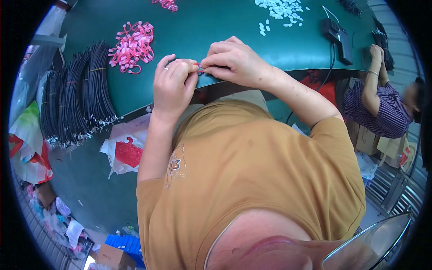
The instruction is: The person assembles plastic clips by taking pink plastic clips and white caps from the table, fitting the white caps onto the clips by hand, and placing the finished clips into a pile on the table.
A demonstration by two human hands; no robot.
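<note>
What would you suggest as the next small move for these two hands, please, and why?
I'd probably steady the left hand and gently adjust the small red piece with the right hand, since both hands seem to pinch it near the edge of the green table and largely cover it.

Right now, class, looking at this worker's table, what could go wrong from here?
The small red piece, pinched between the left hand and right hand, is close to the green table's near edge, so it might slip and fall. The black cord hanging over that edge could snag and drag the black device. Loose white pieces might get knocked astray.
</note>
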